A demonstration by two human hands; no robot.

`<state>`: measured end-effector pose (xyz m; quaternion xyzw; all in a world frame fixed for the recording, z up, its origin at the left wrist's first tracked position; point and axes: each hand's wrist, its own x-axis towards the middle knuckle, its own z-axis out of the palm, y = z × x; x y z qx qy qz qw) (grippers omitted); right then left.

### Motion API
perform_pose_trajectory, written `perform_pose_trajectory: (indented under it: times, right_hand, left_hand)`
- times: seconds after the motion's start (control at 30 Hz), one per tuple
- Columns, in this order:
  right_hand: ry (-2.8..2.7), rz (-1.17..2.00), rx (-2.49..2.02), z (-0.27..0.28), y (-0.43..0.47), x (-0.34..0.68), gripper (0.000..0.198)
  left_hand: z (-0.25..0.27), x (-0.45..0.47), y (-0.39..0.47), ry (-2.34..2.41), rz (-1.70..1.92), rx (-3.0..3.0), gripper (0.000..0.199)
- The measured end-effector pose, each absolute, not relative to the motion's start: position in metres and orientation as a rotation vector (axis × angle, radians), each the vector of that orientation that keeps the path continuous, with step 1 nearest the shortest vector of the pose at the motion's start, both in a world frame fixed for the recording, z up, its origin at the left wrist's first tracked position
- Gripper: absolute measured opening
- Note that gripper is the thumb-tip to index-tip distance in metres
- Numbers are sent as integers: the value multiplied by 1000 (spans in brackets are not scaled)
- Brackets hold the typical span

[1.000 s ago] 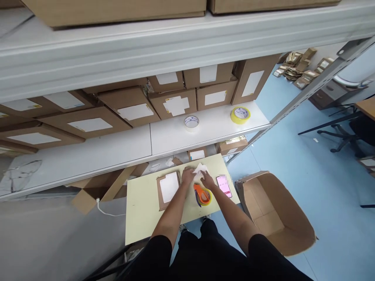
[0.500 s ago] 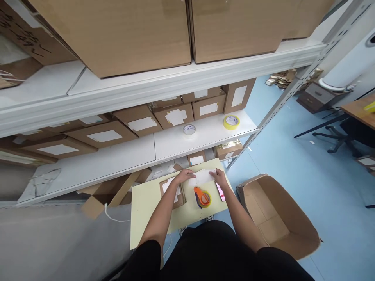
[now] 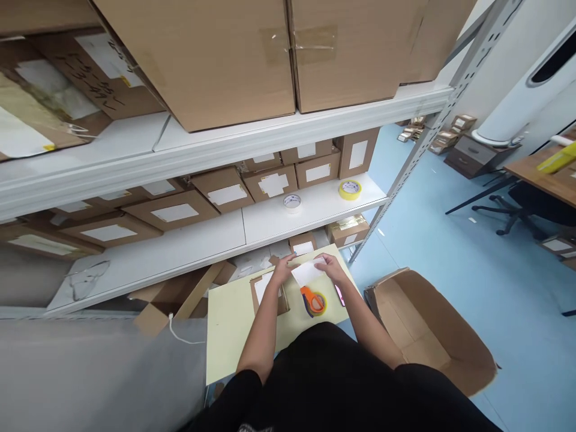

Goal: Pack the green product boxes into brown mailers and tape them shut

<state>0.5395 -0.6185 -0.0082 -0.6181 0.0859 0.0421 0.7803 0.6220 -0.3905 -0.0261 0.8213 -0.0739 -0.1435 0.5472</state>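
Note:
A white sheet of paper is held over the pale yellow table between my two hands. My right hand pinches its right end, with fingers closed. At its left end my left hand is also closed, thumb against the edge. Just below the paper lies an orange tape dispenser with a yellow roll of tape. A small cardboard box with a white label lies partly behind my left forearm. Beside my right forearm, a phone with a pink screen is partly covered.
Ahead stands a metal shelf with several labelled boxes, a white tape roll and a yellow tape roll. To the right, a large open carton rests on the blue floor. An open box sits left, under the shelf.
My hands have come closer together, and the paper has tilted, its face showing more. The camera view has shifted slightly. The tape dispenser and small box stay on the table.

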Motion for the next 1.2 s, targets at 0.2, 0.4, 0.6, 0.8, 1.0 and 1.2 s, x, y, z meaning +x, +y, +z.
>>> perform_pose_trajectory:
  times: [0.2,0.4,0.6,0.8,1.0,1.2]
  right_hand:
    - [-115,179,-1444,46,-573,548,35]
    - [-5,81,-1359,60,-519,539,37]
    - [-66,278,-1293,63,-505,506,26]
    - [-51,238,-1250,73,-509,501,25]
    - [-43,210,-1218,75,-516,504,23]
    - [-81,192,-1216,83,-524,507,24]
  left_hand:
    - [19,557,-327,-224,-516,1917,43]
    - [48,505,-315,171,-116,1690,63]
    - [77,495,-319,289,36,1524,64]
    - [95,495,-332,308,41,1356,55]
    - [90,503,-343,292,-5,1405,59]
    - [97,503,-350,121,362,1938,37]
